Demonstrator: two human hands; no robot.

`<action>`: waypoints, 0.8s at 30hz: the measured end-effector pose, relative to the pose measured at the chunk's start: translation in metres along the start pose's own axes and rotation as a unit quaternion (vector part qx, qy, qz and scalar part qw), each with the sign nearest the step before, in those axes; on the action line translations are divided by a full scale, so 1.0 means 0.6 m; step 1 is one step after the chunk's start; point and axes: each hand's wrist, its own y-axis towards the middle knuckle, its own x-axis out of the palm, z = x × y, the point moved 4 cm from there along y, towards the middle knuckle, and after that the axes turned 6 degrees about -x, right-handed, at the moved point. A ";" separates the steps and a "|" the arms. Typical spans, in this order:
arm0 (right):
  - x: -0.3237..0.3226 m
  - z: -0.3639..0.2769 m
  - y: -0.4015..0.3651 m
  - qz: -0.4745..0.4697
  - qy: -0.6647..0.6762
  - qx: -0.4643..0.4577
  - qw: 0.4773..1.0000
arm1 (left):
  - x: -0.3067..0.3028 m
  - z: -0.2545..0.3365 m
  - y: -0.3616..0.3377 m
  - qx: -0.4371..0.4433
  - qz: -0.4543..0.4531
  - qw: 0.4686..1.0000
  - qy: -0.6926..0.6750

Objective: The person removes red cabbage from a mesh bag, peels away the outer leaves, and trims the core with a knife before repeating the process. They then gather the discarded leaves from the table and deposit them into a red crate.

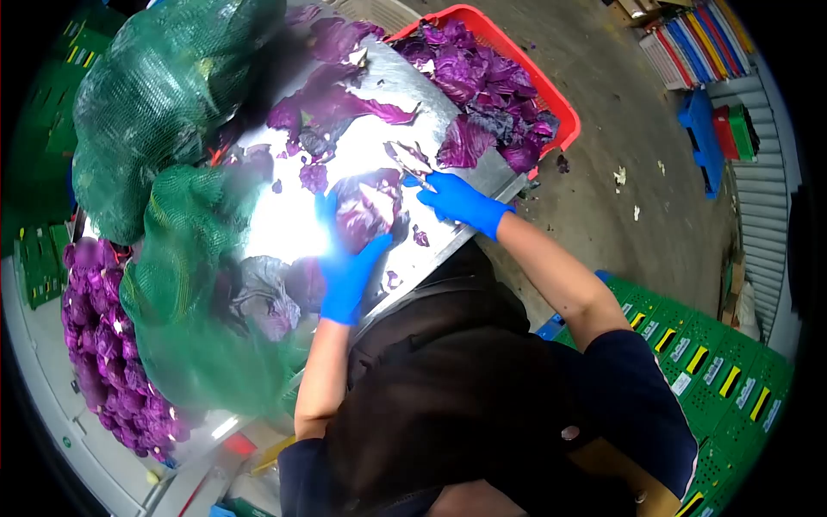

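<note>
On the metal table [409, 90] lies a red cabbage head [366, 209] with a pale cut patch facing up. My left hand [349, 267], in a blue glove, rests against its near side with thumb and fingers spread around it. My right hand [454, 200], also gloved in blue, is closed just right of the cabbage. A thin, pale and brownish object [408, 160], possibly a knife or a leaf piece, extends from its fingers; glare makes it hard to identify. Loose purple leaves [332, 103] lie beyond the cabbage.
A red crate [564, 121] of purple leaves stands beyond the table's right edge. Green net sacks [172, 95] lie along the left, with a net of red cabbages [108, 353] below. Green crates [706, 370] are stacked at the lower right. Scraps lie on the floor.
</note>
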 end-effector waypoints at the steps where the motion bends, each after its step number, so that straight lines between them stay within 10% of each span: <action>1: 0.010 -0.005 -0.003 -0.024 0.033 0.001 0.999 | -0.008 -0.014 -0.014 -0.039 0.003 0.999 -0.038; 4: 0.046 -0.063 -0.025 0.038 -0.062 -0.140 0.987 | -0.024 -0.030 -0.043 -0.167 0.046 0.982 -0.078; 11: -0.074 -0.024 0.067 0.245 0.001 -0.046 0.969 | -0.036 -0.053 -0.048 -0.200 0.062 0.964 -0.165; 15: 0.018 -0.125 0.037 0.060 -0.184 -0.106 0.975 | -0.036 -0.071 -0.030 -0.190 0.013 0.965 -0.180; 17: 0.085 -0.115 0.035 0.127 -0.183 -0.309 0.925 | -0.040 -0.064 -0.027 -0.166 -0.005 0.972 -0.167; 19: 0.066 -0.125 0.038 0.022 -0.040 -0.097 0.994 | -0.042 -0.066 -0.030 -0.182 -0.020 0.966 -0.180; 24: 0.001 -0.038 0.102 0.121 -0.252 -0.052 0.959 | -0.057 -0.069 -0.021 -0.152 -0.093 0.969 -0.172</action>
